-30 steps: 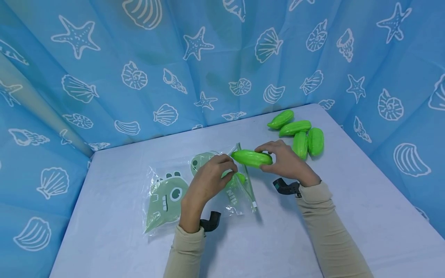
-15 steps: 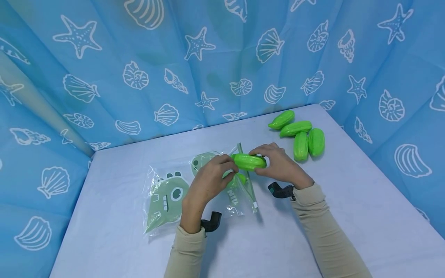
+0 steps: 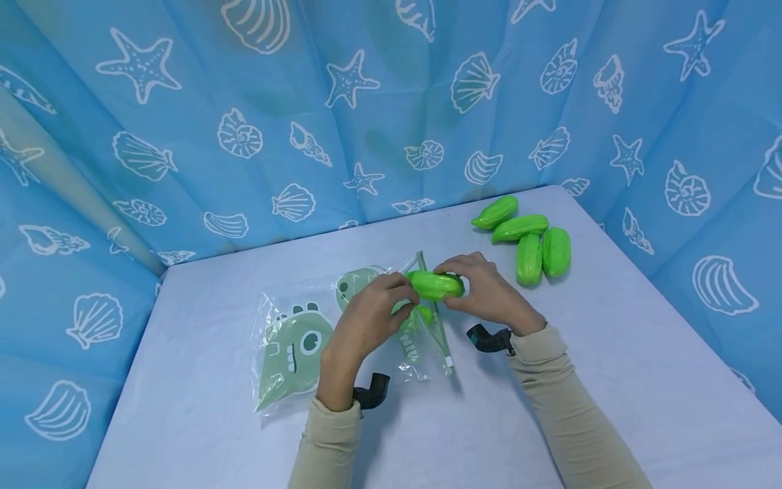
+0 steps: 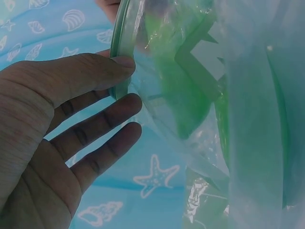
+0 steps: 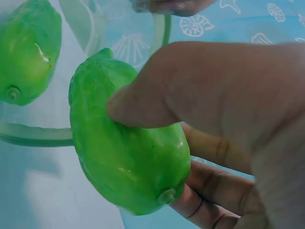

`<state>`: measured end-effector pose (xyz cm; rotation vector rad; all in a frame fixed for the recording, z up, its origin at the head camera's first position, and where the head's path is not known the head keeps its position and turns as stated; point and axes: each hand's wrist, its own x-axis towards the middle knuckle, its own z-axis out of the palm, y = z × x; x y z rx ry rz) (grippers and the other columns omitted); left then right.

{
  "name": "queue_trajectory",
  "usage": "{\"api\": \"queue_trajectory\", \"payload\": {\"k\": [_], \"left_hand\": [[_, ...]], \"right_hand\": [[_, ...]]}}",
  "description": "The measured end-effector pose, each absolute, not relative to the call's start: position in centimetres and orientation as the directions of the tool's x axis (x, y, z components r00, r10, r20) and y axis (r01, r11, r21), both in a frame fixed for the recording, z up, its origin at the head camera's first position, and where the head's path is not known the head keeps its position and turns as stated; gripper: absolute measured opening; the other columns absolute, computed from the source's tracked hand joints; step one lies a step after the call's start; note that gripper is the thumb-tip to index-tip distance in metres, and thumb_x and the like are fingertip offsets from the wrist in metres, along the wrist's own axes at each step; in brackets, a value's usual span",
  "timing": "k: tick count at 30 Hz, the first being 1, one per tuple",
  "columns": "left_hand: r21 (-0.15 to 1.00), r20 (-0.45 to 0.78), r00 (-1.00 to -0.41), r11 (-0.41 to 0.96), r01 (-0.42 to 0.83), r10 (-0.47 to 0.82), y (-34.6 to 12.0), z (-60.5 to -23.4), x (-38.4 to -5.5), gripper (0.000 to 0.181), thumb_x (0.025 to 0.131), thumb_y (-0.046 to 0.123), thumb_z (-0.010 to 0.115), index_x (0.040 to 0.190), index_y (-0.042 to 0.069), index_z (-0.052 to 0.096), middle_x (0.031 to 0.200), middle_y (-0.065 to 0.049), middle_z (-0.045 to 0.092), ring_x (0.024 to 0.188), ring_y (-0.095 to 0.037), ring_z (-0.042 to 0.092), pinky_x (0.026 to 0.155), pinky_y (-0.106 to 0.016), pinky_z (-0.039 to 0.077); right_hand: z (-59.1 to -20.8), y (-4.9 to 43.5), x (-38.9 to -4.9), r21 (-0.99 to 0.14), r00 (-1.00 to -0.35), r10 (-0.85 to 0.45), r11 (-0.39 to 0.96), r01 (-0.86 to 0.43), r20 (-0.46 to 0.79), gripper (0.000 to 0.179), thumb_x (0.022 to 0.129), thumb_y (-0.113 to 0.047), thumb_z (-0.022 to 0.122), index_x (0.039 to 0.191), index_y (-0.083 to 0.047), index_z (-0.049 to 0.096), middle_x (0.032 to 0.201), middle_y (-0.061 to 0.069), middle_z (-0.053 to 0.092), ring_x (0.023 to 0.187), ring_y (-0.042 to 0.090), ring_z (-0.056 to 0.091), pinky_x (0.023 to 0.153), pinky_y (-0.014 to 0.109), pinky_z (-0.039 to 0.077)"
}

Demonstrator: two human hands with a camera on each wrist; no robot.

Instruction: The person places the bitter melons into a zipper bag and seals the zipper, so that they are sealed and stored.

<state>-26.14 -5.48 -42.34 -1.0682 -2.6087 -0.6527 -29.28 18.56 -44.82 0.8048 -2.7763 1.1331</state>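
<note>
In the head view, my right hand [image 3: 489,291] grips a glossy green papaya [image 3: 438,286] between thumb and fingers. Its pointed end is at the mouth of a clear zip bag [image 3: 293,356] printed with green dinosaurs. My left hand [image 3: 365,318] pinches the bag's upper edge; in the left wrist view, thumb and forefinger hold the green zip strip [image 4: 121,43] while the other fingers stay loose. The right wrist view shows the papaya's tip within the zip rim [image 5: 38,136]. Another papaya [image 5: 31,52] lies inside the bag, mostly covered in the head view.
Several more green papayas [image 3: 529,259] lie together at the table's far right corner. A white slider [image 3: 449,362] sits at the near end of the zip. Blue shell-print curtains [image 3: 391,122] enclose the white-covered table [image 3: 183,448] at back and sides.
My right hand has carried the papaya leftward to the bag's mouth, slowing in the last half second. The left hand keeps its pinch on the bag and has barely moved.
</note>
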Motion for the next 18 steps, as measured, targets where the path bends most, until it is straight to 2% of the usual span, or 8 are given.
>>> {"api": "queue_trajectory", "payload": {"k": [6,18], "left_hand": [[0.31,0.397,-0.689,0.618,0.722,0.606,-5.4,-42.4,-26.1,0.01,0.087,0.004,0.078,0.095,0.009,0.076,0.105,-0.002,0.066,0.098,-0.017,0.062,0.086,-0.029,0.055],[0.312,0.39,-0.691,0.618,0.721,0.609,-5.2,-42.4,-26.0,0.01,0.087,0.004,0.078,0.094,0.009,0.076,0.104,-0.001,0.066,0.096,-0.017,0.062,0.083,-0.03,0.055]], "right_hand": [[-44.9,17.7,-29.0,-0.635,-0.851,-0.473,0.59,-0.499,0.23,0.045,0.085,-0.01,0.077,0.128,-0.008,0.066,0.13,0.011,0.061,0.112,0.029,0.046,0.09,0.056,0.032],[-45.2,16.7,-28.8,-0.612,-0.841,-0.49,0.599,-0.516,0.23,0.044,0.086,-0.012,0.077,0.128,-0.007,0.066,0.131,0.012,0.061,0.112,0.029,0.046,0.089,0.054,0.034]]}}
